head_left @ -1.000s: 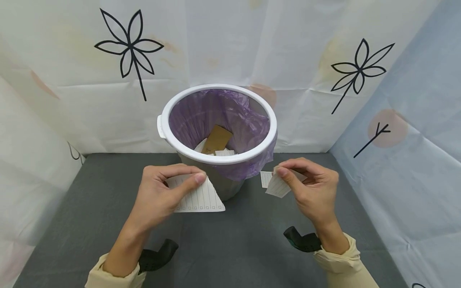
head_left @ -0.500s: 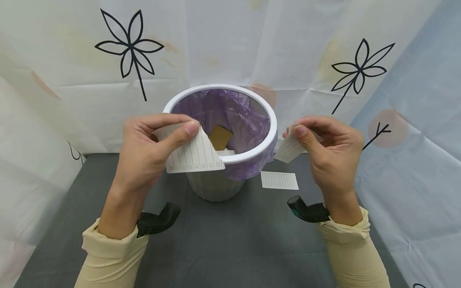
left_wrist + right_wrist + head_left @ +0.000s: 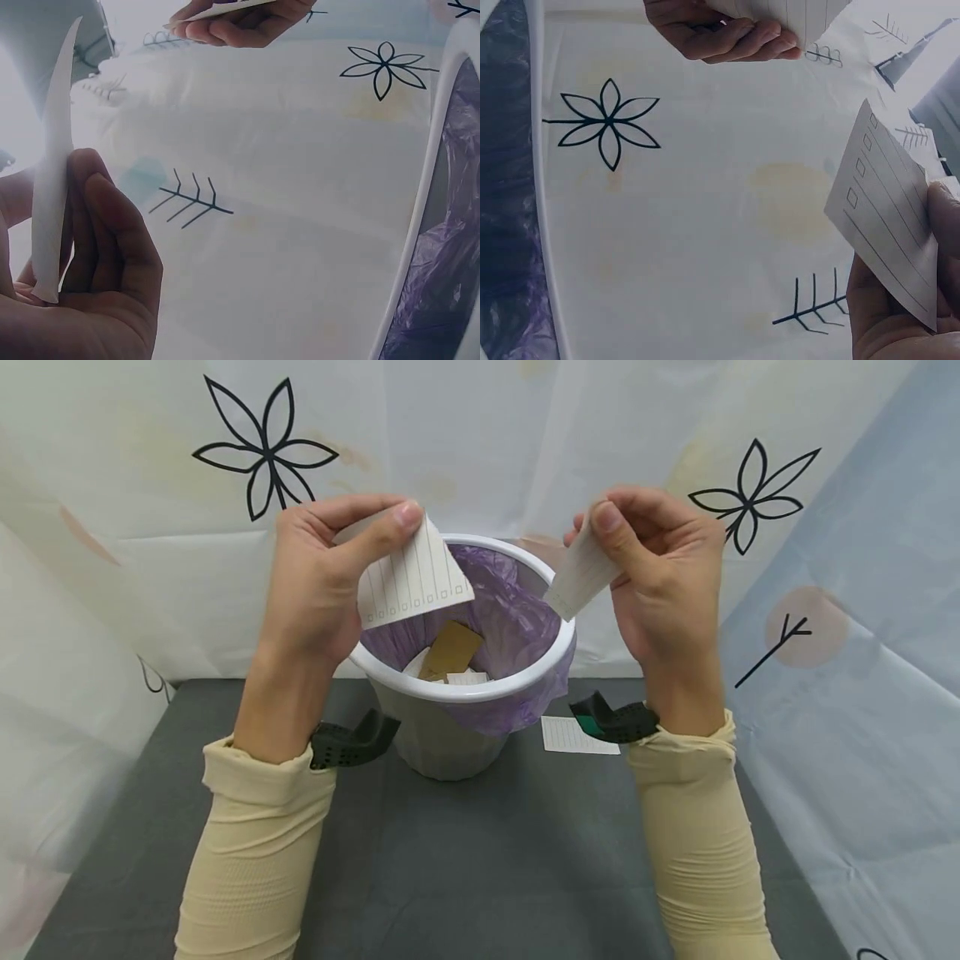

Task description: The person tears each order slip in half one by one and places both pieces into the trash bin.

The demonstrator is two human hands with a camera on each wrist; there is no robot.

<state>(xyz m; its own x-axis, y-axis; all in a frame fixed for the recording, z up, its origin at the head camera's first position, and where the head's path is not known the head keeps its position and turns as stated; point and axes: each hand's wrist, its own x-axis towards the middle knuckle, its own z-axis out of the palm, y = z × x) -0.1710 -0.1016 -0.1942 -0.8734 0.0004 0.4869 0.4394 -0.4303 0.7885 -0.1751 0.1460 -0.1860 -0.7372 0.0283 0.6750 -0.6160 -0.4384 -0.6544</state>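
My left hand [image 3: 318,568] pinches a torn piece of lined paper [image 3: 412,575] between thumb and fingers, its row of small printed squares facing down. In my right hand [image 3: 663,564] is a smaller torn lined scrap [image 3: 581,572], likewise pinched. Both hands are raised at the height of the bin's rim, one on each side, and the papers overlap its opening in the head view. The round bin [image 3: 450,747] has a white rim and a purple plastic liner [image 3: 510,602]. Inside lie a brown cardboard piece [image 3: 452,649] and some white paper [image 3: 467,677].
A lined slip of paper [image 3: 570,737] lies on the dark grey table [image 3: 465,877], right of the bin, partly covered by the right wrist's black camera mount [image 3: 615,720]. White cloth [image 3: 487,435] with black leaf drawings stands behind and at the sides.
Both hands have risen from low in front of the bin to its rim, each still pinching its paper. The slip on the table, mostly hidden earlier by the right hand, shows more now.
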